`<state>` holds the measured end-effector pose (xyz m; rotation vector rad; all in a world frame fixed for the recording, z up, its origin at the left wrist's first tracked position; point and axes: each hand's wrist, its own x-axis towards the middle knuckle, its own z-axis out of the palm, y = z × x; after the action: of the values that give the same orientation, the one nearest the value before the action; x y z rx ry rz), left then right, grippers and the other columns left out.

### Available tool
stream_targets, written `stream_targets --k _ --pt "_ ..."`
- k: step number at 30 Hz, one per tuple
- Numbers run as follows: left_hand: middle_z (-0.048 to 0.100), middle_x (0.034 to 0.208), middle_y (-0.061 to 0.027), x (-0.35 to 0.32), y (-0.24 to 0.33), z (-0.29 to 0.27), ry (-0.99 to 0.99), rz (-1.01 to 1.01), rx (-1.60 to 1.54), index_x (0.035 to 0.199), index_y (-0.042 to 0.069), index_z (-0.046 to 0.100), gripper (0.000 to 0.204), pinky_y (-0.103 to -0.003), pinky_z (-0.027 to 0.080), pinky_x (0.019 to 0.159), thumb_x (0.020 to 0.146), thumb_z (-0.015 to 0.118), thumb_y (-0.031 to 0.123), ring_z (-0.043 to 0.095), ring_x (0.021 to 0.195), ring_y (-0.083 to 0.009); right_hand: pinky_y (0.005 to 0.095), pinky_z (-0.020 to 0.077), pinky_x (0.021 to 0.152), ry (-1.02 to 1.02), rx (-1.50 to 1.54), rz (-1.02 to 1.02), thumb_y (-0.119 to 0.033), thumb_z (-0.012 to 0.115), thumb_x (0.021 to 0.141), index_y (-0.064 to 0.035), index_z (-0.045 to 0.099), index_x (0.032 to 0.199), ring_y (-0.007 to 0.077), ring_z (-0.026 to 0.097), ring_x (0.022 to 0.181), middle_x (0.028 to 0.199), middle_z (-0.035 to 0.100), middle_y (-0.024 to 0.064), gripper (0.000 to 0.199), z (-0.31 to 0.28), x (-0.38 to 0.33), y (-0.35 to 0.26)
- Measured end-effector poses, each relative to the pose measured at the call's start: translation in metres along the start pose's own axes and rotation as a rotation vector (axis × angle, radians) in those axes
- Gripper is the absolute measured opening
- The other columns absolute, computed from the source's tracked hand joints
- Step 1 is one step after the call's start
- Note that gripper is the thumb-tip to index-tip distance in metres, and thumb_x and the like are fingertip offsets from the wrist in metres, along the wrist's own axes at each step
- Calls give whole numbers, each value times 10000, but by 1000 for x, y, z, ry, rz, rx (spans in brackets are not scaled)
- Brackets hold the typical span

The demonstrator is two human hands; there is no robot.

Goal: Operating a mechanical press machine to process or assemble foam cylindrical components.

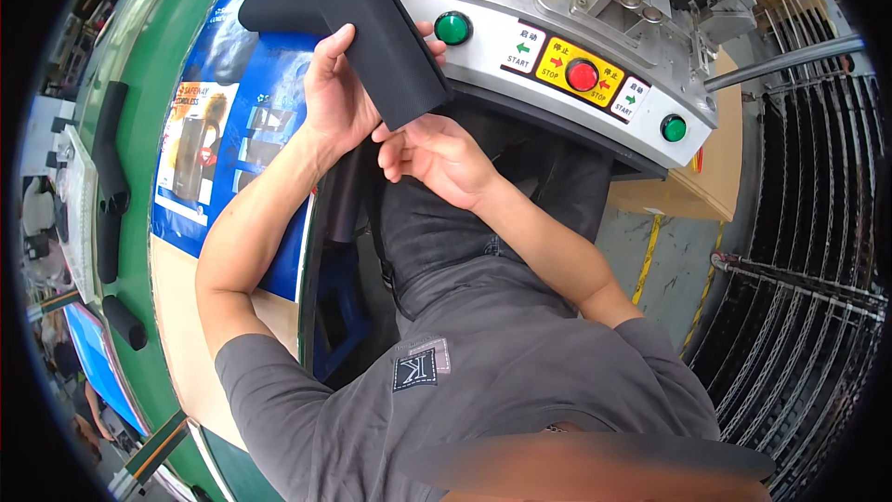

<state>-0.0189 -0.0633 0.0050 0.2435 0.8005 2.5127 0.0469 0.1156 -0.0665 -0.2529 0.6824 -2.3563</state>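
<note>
Two hands meet on one black foam piece (386, 42) that I see held up in front of the grey machine panel (557, 19): my left hand (336, 93) is wrapped tight around its side, and my right hand (437, 156) touches its lower end, but I cannot tell if that one is gripping it. Just behind the piece sit two green buttons (452, 28) and a red button (583, 75), more black foam tubes (111, 163) lie far off to the left, and a blue printed box (232, 130) lies under my left arm.
</note>
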Motion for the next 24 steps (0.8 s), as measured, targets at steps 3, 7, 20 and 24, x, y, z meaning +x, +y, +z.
stream_targets --k 3,7,20,24 --pt "672 1422 -269 0 1 -2 -1 8 -48 1472 -74 541 702 -520 571 1121 1050 555 487 697 1284 -411 332 562 736 43 -4 -31 -158 644 1116 66 727 1188 227 694 776 958 756 172 249 7 16 2" --pt "650 1450 -254 0 0 -1 128 69 -5 1501 -57 522 721 -546 573 1120 1035 597 489 682 1304 -413 319 568 726 216 -401 -48 -134 649 1112 73 731 1168 206 695 764 913 758 158 230 6 21 -23" --pt "679 1406 -256 -3 4 -1 102 76 -112 1476 -65 542 729 -540 586 1068 1042 514 519 700 1253 -418 290 576 738 230 -514 -180 -140 627 1122 76 740 1148 189 713 782 901 776 163 245 23 6 -36" --pt "681 1398 -259 -2 3 -4 74 69 -147 1478 -67 540 735 -541 585 1069 1040 498 523 701 1246 -422 292 581 750 138 -22 35 -153 614 1132 80 738 1146 189 713 783 906 779 167 264 25 6 -21"
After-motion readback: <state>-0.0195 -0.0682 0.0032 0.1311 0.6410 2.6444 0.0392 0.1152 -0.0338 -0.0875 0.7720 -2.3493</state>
